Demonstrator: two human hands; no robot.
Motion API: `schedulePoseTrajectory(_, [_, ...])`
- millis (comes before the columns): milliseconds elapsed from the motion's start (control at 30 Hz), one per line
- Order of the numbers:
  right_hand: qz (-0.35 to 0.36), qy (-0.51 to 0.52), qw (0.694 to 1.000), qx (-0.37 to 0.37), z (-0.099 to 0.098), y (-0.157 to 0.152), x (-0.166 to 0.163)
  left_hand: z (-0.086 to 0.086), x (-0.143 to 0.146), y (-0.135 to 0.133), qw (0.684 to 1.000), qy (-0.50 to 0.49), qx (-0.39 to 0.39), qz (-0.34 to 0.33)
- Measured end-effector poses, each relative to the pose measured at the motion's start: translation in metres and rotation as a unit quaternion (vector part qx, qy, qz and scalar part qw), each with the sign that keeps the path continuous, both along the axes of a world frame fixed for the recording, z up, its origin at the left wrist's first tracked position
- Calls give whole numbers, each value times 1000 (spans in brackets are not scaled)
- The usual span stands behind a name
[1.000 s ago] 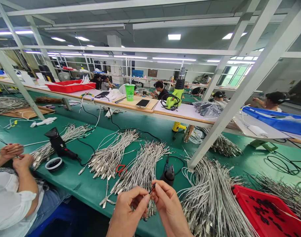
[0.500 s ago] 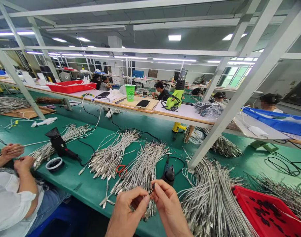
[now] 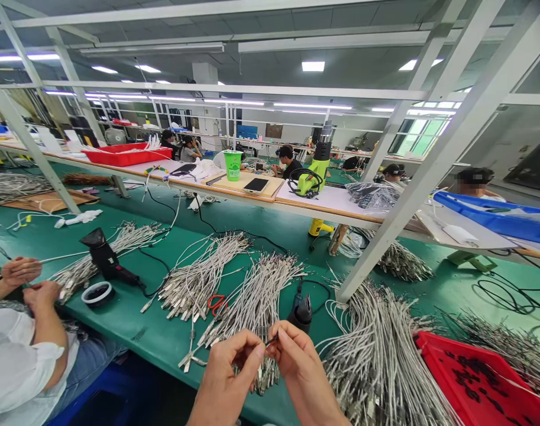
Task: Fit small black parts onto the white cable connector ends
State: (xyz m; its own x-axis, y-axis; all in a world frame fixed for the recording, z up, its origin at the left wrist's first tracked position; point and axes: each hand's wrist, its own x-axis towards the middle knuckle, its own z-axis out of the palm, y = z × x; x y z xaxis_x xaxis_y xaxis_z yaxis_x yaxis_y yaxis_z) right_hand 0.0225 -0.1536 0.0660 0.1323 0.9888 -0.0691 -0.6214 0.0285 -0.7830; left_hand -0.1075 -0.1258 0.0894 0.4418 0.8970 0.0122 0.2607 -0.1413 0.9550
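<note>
Near the bottom centre, my left hand and my right hand meet fingertip to fingertip. Both pinch a thin, small black piece; its exact kind is too small to tell. Behind and under my hands lies a bundle of grey cables with metal plugs toward me. A black heat gun stands nozzle up, just beyond my right hand. Farther right, a red tray holds many small black pieces beside a large heap of grey cables.
At the left, a co-worker's hands hold a cable near another black heat gun and a roll of tape. Orange-handled scissors lie between cable bundles. A slanted white post rises at the right; a shelf crosses ahead.
The black piece between my fingertips now lies more level, and my right fingers have shifted slightly on it. My hands stay in nearly the same place.
</note>
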Motion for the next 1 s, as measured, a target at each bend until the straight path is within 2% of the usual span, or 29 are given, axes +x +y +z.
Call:
schedulePoseTrajectory(300, [-25, -39, 999, -17, -6, -1, -1, 0, -1, -2, 1000, 1, 6, 10])
schedulePoseTrajectory(500, [-44, -100, 994, -25, -9, 0, -4, -1, -1, 0, 1000, -1, 6, 12])
schedulePoseTrajectory(767, [-23, -172, 984, 38, -31, 13, 1, -18, -1, 5, 997, -69, -38, 6])
schedulePoseTrajectory(900, [-57, -169, 982, 66, -28, 12, -3, -20, -2, 6, 993, -105, -56, -20])
schedulePoseTrajectory(1000, [-87, -149, 984, 43, -24, 8, -6, -23, -6, 1, 996, -88, -20, -26])
